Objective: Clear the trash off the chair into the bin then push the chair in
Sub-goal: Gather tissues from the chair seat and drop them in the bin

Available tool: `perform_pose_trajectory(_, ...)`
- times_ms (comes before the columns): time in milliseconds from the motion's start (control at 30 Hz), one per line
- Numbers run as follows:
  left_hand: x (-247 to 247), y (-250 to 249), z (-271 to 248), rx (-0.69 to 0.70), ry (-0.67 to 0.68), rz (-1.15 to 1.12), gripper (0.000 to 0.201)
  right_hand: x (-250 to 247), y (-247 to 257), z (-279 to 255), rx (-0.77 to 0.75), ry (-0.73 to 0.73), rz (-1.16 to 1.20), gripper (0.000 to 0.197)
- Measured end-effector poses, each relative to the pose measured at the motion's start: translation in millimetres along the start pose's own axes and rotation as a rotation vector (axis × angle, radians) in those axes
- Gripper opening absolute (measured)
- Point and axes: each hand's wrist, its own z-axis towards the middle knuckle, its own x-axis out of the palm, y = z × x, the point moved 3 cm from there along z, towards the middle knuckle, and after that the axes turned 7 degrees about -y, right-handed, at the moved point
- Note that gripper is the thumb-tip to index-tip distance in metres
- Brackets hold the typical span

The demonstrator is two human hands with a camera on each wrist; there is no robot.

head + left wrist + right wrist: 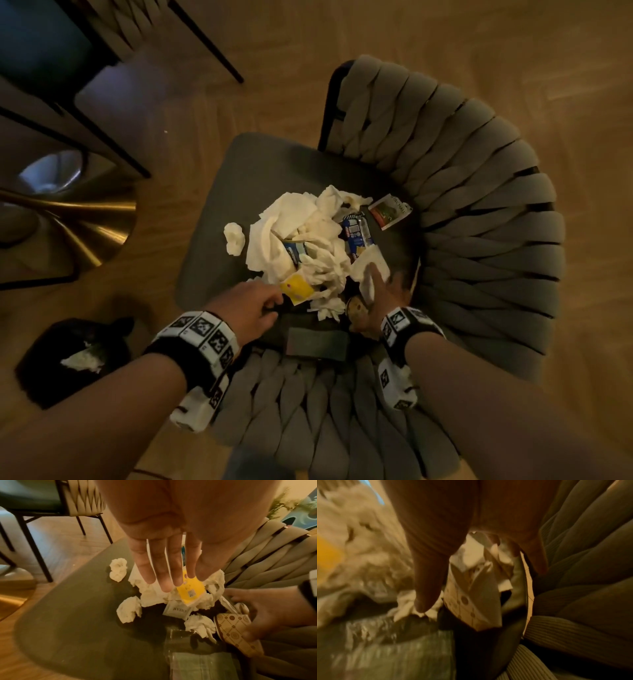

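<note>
Fingers (160, 566) of my left hand (250, 306) straight, spread over yellow packet (190, 591), holding nothing. Right hand (267, 612) curls round patterned paper cup (235, 627) at pile's near edge. I judge trash pile (301, 236) light, soft, crushable; tissues compress, foil wrappers slippery. Best scoop from both flanks. All sits on chair (233, 192) seat; bin (65, 359) on floor to my left.

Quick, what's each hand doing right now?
Left hand: open, fingers straight over the yellow packet.
Right hand: gripping the patterned cup.
</note>
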Motion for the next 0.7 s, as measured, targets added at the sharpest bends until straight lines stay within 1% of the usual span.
perform_pose_trajectory(67, -1.6, -3.4, 9.7, 0.051, -0.046, 0.005, 0.021, 15.8, 1.8, 12.0, -0.019, 0.01, 0.012, 0.125)
perform_pose_trajectory(133, -9.2, -8.5, 16.1, 0.104, -0.132, -0.002, 0.016, 25.2, 2.8, 23.9, -0.03, -0.05, -0.023, 0.106)
perform_pose_trajectory(200, -22.1, -19.1, 21.1, 0.156, -0.218, 0.004, 0.014, 26.5, 4.0, 32.7, -0.052, -0.131, -0.117, 0.089)
perform_pose_trajectory(267, -37.6, -38.0, 29.8, 0.244, -0.312, 0.054, 0.013, 23.2, 4.6, 36.4, -0.062, -0.16, -0.13, 0.081)
perform_pose_trajectory(333, -51.6, -69.1, 46.9, 0.353, -0.347, 0.135, 0.014, 19.7, 3.1, 39.4, -0.071, -0.157, -0.113, 0.077)
perform_pose_trajectory(400, -59.3, -107.7, 73.1, 0.43, -0.29, 0.289, 0.02, 16.4, 0.3, 40.7, -0.082, -0.138, -0.09, 0.074)
perform_pose_trajectory(433, -61.9, -126.6, 88.9, 0.442, -0.242, 0.368, 0.024, 13.8, -1.0, 39.8, -0.092, -0.133, -0.077, 0.073)
perform_pose_trajectory(533, -68.8, -164.6, 134.5, 0.407, -0.117, 0.521, 0.029, -2.9, -4.3, 33.2, -0.137, -0.102, -0.077, 0.074)
perform_pose_trajectory(633, -76.1, -166.0, 160.6, 0.333, -0.069, 0.555, 0.031, -33.4, -5.8, 27.4, -0.174, -0.127, -0.048, 0.072)
perform_pose_trajectory(700, -84.6, -153.1, 159.8, 0.289, -0.072, 0.535, 0.03, -57.8, -2.4, 26.6, -0.211, -0.183, -0.023, 0.071)
